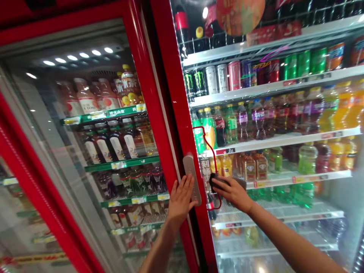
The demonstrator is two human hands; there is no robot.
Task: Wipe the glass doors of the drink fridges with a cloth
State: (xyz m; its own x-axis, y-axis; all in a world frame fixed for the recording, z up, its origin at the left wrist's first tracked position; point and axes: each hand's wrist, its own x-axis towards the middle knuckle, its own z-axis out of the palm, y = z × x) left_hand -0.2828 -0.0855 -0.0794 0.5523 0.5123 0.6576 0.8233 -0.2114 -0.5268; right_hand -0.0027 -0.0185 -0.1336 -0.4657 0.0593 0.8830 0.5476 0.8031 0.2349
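My left hand [179, 199] lies flat with fingers stretched over the red door frame of the drinks fridge. Its fingertips touch a grey oblong plate [187, 163] fixed on that frame. To the right, my right hand [234, 193] grips a small black object [212, 182] against the glass door. Part of it is covered by my fingers, and a dark grey end shows behind the hand; its kind is unclear. Around this spot runs a thin red curved outline [214, 153] on the glass. Behind the glass stand bottles, among them a green one with a yellow cap [209, 127].
Shelves of cans [234, 76] and bottles [260, 117] fill the lit fridge on the right. Left of the red frame, another glass door [71, 151] shows bottles on green-edged shelves. A round orange sticker [240, 15] is at the top.
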